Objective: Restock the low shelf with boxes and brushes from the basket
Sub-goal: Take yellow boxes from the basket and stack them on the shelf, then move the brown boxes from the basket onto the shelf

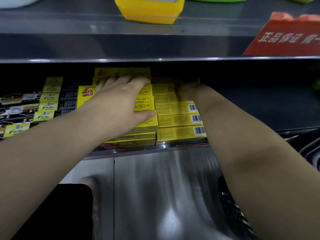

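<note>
Head view, the only one. Both your arms reach into the low shelf. Your left hand lies flat on the left stack of yellow boxes, fingers straight and pointing to the back, thumb spread along a box edge; it presses, grips nothing. Your right hand is deeper in, at the rear of the barcoded yellow boxes, shadowed and blurred, so you cannot tell whether it holds a box or only pushes. Every yellow box lies with its long axis left to right, parallel to the shelf lip, rows running back from you. The two stacks touch. Smaller yellow-green and black boxes stand just left. No brushes show. A dark meshed edge at lower right may be the basket, under your right forearm. Judgement: squaring the rows; the right hand is nearer the basket for the next pick.
</note>
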{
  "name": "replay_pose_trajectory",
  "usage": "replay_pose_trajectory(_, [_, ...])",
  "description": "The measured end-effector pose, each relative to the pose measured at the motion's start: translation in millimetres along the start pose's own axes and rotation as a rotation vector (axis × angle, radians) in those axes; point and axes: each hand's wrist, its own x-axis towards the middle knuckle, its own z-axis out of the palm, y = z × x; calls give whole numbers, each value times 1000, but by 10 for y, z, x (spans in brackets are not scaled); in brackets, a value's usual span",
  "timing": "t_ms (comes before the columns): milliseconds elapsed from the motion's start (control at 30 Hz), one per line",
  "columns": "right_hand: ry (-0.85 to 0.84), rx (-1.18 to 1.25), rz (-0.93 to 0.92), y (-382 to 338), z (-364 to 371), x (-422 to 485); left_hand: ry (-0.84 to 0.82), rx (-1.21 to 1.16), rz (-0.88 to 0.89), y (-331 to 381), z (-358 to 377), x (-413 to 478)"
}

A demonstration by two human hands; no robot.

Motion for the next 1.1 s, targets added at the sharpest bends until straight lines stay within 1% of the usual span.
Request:
replay_pose_trajectory(67, [5, -78, 26, -17, -13, -32, 8, -12, 27, 35, 7, 2])
replay_pose_trajectory(133, [-18, -116, 3, -43, -107, -147, 24, -30, 60, 84, 10, 6])
replay_pose_trajectory(267, [-68, -159, -188, -81, -415, -636, 60, -93, 137, 292, 15, -10])
replay_pose_trajectory(333, [-72, -157, -231, -49, -558, -975, 67, -113, 205, 454, 11, -41])
replay_pose_trajectory(367, [-58, -144, -225, -2, -601, -1163, 64, -117, 243, 543, 14, -64])
replay_pose_trajectory(433, [40, -97, -168, 171, -614, -1588, 67, -115, 333, 736, 20, -120])
replay_pose_trajectory(533, [377, -53, -55, 467, -454, -2329, 84, -149, 458, 1033, 43, -242])
replay_pose_trajectory(567, [449, -53, 9, 541, -387, -2552, 88, -166, 493, 1121, 59, -290])
replay_pose_trajectory(600, [480, -38, 81, 600, -324, -2737, 87, -179, 525, 1201, 79, -335])
replay_pose_trajectory(667, [464, 48, 206, 685, -209, -3006, 75, -214, 573, 1341, 117, -430])
replay_pose_trajectory(767, [408, 277, 252, 757, -67, -3237, 55, -265, 644, 1538, 164, -536])
replay_pose_trajectory(833, [373, 415, 237, 803, -8, -3323, 52, -297, 703, 1691, 172, -547])
replay_pose_trajectory(900, [352, 474, 193, 867, 32, -3372, 45, -332, 770, 1889, 155, -493])
replay_pose_trajectory(967, [379, 502, 143, 955, 71, -3435, 23, -349, 832, 2114, 145, -396])
replay_pose_trajectory(1033, [400, 543, 116, 1050, 106, -3546, -32, -350, 881, 2308, 169, -275])
replay_pose_trajectory(1100, [366, 624, 91, 1169, 138, -3667, -98, -297, 942, 2435, 219, -153])
